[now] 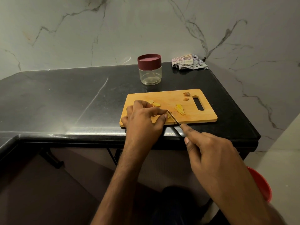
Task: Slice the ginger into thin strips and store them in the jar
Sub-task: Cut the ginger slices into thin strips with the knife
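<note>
A wooden cutting board [191, 117] lies on the black counter. My left hand [142, 122] pinches a ginger slice against the board's near left part; the slice is mostly hidden under my fingers. My right hand [207, 151] grips a knife [173, 118], forefinger along its spine, with the blade set on that slice. Cut yellow strips [179, 109] lie to the right of the blade. Two ginger slices [155, 103] sit just beyond my left hand. Brown trimmings [186, 95] lie near the board's handle slot. The clear jar [150, 69] with its maroon lid on stands behind the board.
A crumpled striped cloth [189, 61] lies at the counter's back right corner against the marble wall. The counter edge [97, 137] runs just in front of the board. A red bucket [261, 184] stands on the floor at lower right.
</note>
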